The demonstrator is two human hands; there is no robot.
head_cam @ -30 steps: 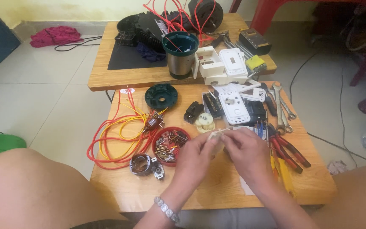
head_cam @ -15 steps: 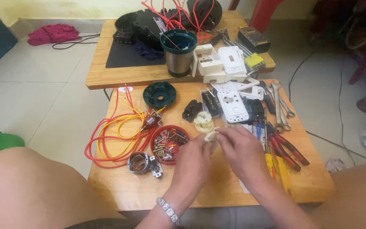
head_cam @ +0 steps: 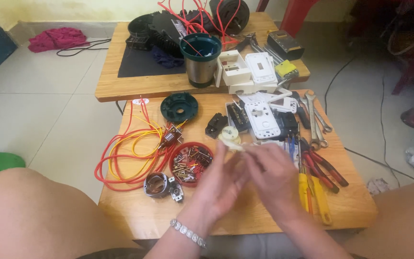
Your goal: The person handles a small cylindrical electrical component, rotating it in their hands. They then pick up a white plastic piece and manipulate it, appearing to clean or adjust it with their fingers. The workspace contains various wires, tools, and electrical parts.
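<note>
My left hand (head_cam: 221, 180) and my right hand (head_cam: 275, 172) meet over the middle of a low wooden table (head_cam: 355, 206). Together they pinch a small pale plastic part (head_cam: 239, 146) between the fingertips; motion blur hides its shape. My left wrist wears a beaded silver bracelet (head_cam: 188, 232). Just left of my left hand sits a red dish of screws (head_cam: 191, 163). A cream round plastic piece (head_cam: 229, 135) lies just beyond my fingers.
Red and yellow wires (head_cam: 125, 153) coil at the table's left, by a small metal motor part (head_cam: 159, 184). Pliers and yellow-handled screwdrivers (head_cam: 312, 187) lie at the right, wrenches (head_cam: 315, 117) and white switch plates (head_cam: 264, 115) behind. A second table (head_cam: 120, 86) holds a green-rimmed metal cup (head_cam: 200, 60).
Both hands stayed over the table's middle and shifted slightly while working the small pale part between their fingers. The camera view barely moved.
</note>
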